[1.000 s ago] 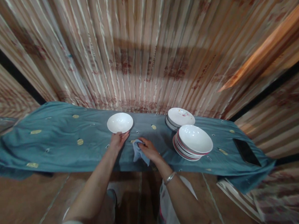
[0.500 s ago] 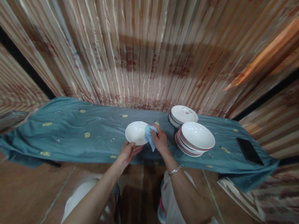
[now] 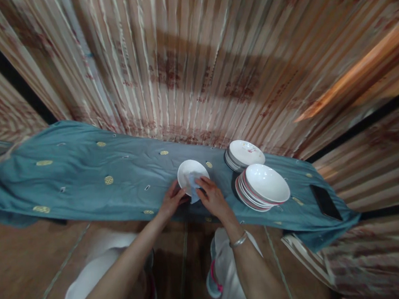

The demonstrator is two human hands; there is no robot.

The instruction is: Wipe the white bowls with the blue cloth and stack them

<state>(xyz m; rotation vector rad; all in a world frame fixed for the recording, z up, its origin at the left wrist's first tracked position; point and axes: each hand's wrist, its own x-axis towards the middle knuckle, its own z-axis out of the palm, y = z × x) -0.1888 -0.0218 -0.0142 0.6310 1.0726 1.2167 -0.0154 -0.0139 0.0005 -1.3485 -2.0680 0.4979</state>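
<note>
A white bowl (image 3: 188, 166) is held over the cloth-covered table, tilted so its inside faces me. My left hand (image 3: 171, 200) grips its lower left rim, thumb on the near edge and fingers partly hidden beneath. My right hand (image 3: 213, 197) is closed on a light blue cloth (image 3: 194, 192), which lies against the inside of the bowl at its near right side. Just right of my right hand stands a stack of white bowls (image 3: 267, 184) with reddish rims.
Behind that stack is a pile of white plates (image 3: 247, 152) with a floral print. A dark phone (image 3: 325, 202) lies at the table's right end. The teal tablecloth (image 3: 84, 182) hangs over the edges. A pleated patterned curtain (image 3: 189, 78) rises behind the table.
My right hand has moved the blue cloth from the bowl's right rim into its inside. The bowl has turned and shifted slightly right in my left hand. The view has shifted a little.
</note>
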